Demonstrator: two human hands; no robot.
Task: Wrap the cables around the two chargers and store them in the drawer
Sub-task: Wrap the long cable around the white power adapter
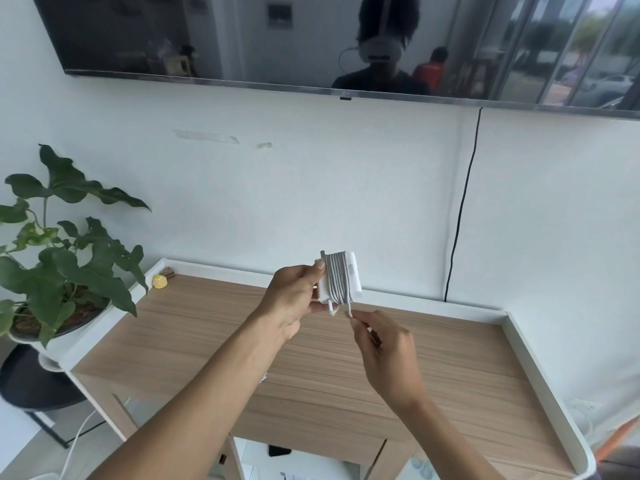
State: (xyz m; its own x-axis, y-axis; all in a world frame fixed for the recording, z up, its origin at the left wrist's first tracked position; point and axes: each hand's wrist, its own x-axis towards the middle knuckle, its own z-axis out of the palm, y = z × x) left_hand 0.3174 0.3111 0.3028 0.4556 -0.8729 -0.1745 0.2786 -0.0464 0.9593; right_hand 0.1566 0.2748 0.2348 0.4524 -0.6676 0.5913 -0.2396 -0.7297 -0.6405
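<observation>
I see a white wall (311, 188) ahead, with a dark television (242, 36) mounted high on it. Its screen mirrors tall windows and daylight. A black cord (464, 209) runs down the wall from the television to behind the desk (485, 358), which has a wood-grain top and a raised white rim. Two scraps of tape (207, 136) stick to the wall. On the left, a leafy potted plant (69, 265) rests on a round black side table (31, 386).

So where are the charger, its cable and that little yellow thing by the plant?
charger (355, 271), head view, bare white face right of the coils.
cable (336, 275), head view, middle of the wound coils.
yellow thing (160, 282), head view, its centre.
</observation>
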